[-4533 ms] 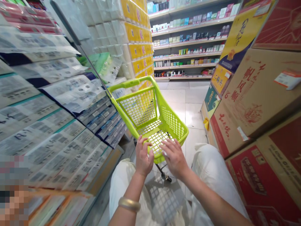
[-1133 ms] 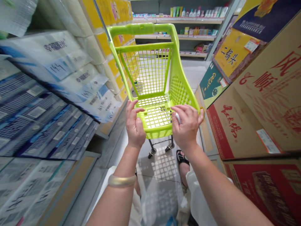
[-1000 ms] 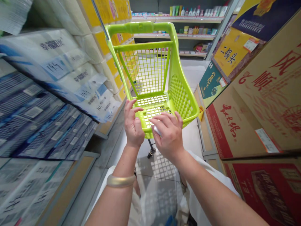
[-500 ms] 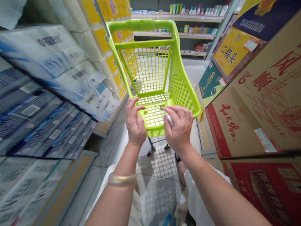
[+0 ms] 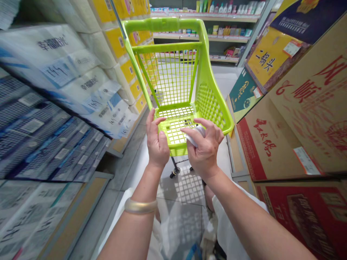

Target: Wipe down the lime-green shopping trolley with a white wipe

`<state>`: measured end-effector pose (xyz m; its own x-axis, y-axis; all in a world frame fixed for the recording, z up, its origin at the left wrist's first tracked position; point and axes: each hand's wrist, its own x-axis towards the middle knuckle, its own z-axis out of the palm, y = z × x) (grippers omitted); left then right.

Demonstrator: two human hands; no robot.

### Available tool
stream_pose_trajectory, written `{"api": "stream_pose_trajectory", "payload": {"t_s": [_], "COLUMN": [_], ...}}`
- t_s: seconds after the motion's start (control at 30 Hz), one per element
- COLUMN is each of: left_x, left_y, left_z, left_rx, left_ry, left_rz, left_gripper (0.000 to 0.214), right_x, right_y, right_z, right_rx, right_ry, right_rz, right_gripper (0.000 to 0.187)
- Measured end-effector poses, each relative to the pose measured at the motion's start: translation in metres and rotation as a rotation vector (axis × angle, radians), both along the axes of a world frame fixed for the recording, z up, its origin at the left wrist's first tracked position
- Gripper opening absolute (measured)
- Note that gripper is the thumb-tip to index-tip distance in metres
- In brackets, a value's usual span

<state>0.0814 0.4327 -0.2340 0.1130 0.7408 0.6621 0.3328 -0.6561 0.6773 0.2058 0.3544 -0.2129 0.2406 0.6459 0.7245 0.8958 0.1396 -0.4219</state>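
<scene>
Stacked tissue packs (image 5: 67, 72) at nine o'clock and printed cardboard boxes (image 5: 298, 119) at three o'clock are flanking a lime-green plastic shopping cart (image 5: 207, 103), which is standing empty on the tiled floor (image 5: 184, 187) at twelve o'clock. The left hand (image 5: 157, 144) is clamping the basket's near rim at eleven o'clock, thumb inside, while the right hand (image 5: 204, 150), just beside it at one o'clock, is curling its fingers around a small white wad (image 5: 196, 131) and pressing it against the rim. The cart is looking light, stiff and smooth, probably rolling freely on its casters, so the thick rim or the top handle bar seems the soundest hold.
</scene>
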Motion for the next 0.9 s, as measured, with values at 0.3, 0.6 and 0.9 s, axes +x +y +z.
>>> {"api": "stream_pose_trajectory", "payload": {"t_s": [0.3, 0.6, 0.9], "left_x": [-0.002, -0.005, 0.002], "left_y": [0.007, 0.014, 0.009], "left_z": [-0.005, -0.008, -0.009], "left_rx": [-0.138, -0.243, -0.223], "left_ry": [-0.139, -0.259, -0.314], "left_rz": [0.023, -0.099, -0.124], "left_gripper": [0.035, 0.039, 0.041], "right_x": [-0.023, 0.006, -0.025], "right_y": [-0.004, 0.006, -0.001], "right_z": [-0.005, -0.004, 0.000], "right_rx": [-0.131, -0.065, -0.143], "right_ry": [-0.072, -0.003, -0.135], "right_rz": [0.257, -0.126, 0.247], "right_gripper": [0.036, 0.033, 0.029]}}
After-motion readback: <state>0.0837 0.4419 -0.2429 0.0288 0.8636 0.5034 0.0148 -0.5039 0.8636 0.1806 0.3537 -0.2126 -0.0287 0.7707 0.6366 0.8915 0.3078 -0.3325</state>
